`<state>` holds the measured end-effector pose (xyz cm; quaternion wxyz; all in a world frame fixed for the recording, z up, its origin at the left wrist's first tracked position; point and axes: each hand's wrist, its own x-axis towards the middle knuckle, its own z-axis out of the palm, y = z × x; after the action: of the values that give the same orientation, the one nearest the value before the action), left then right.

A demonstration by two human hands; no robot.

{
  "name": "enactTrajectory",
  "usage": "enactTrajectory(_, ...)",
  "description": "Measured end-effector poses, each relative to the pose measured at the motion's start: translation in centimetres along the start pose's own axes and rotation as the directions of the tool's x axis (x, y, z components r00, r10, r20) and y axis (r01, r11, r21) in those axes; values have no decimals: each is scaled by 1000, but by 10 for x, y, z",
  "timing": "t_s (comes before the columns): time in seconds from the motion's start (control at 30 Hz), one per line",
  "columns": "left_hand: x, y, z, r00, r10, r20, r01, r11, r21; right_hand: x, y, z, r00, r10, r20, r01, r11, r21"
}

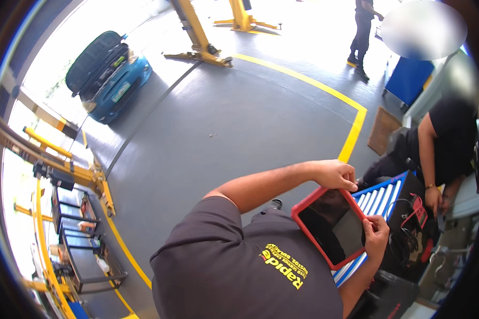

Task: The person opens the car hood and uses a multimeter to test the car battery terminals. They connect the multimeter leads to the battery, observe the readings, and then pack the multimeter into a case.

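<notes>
A tablet in a thick red protective frame [332,226] is tilted in front of my chest, its dark screen facing up and showing reflections. My left hand [336,175] reaches across to its far corner, fingers curled closed at the edge. On the right edge, my right hand [376,234] pinches the frame between thumb and fingers. Beneath and beside the tablet is a blue cabinet with white slats [380,199]. To its right lies a red handheld device [418,212] with dark cables.
A seated person in dark clothes [447,138] is close on my right, hands low. Another person [362,37] stands farther off. Yellow lift posts [194,26], a teal car with its hood raised [117,85] and a black cart [80,239] stand around the grey floor [223,122].
</notes>
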<state>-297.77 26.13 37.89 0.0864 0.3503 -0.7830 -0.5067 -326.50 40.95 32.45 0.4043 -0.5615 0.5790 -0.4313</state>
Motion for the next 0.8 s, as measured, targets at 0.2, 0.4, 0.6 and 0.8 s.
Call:
enactTrajectory(0.2, 13, -85, -66, 905, -102, 414, 126, 992, -31, 43, -43, 47, 999, 12, 41, -4, 983, -186)
enactTrajectory(0.4, 16, -146, -46, 902, -131, 411, 347, 787, -510, 41, -54, 57, 977, 94, -190, -148, 943, -297)
enactTrajectory(0.6, 33, -137, 3, 933, -348, 97, 275, 509, -816, 42, -41, 68, 947, 192, -257, -273, 905, -328)
enactTrajectory(0.8, 21, -129, -12, 932, -357, 58, 286, 630, -721, 39, -54, 83, 938, 240, -251, -319, 883, -346)
